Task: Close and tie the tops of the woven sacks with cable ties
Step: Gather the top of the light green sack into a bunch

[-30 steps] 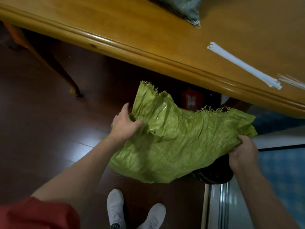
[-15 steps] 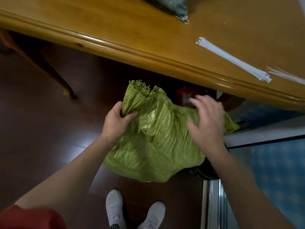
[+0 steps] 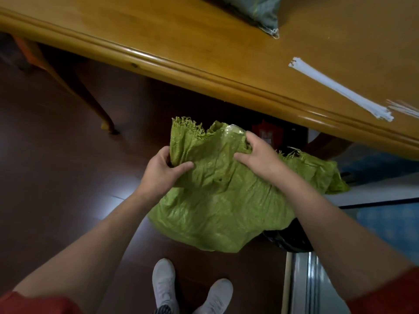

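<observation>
A crumpled green woven sack [image 3: 217,200] hangs in front of me above the dark floor, its frayed top edge pointing away from me. My left hand [image 3: 162,172] pinches the sack's left side near the top, thumb on the front face. My right hand [image 3: 260,157] grips a bunched fold near the top middle, fingers curled into the fabric. A bundle of white cable ties [image 3: 337,88] lies on the wooden table [image 3: 181,35] at the right. A grey-green sack [image 3: 256,10] lies at the table's far edge.
The table's rounded edge [image 3: 204,75] runs diagonally just beyond the sack. A table leg [image 3: 74,87] stands at the left. A red object [image 3: 267,132] sits under the table. My white shoes [image 3: 190,291] are below. A metal threshold [image 3: 303,282] and blue mat [image 3: 390,220] lie at right.
My right hand left the sack's right corner, swung left across the sack and now grips the fabric near the top middle. My left hand kept its hold on the left side.
</observation>
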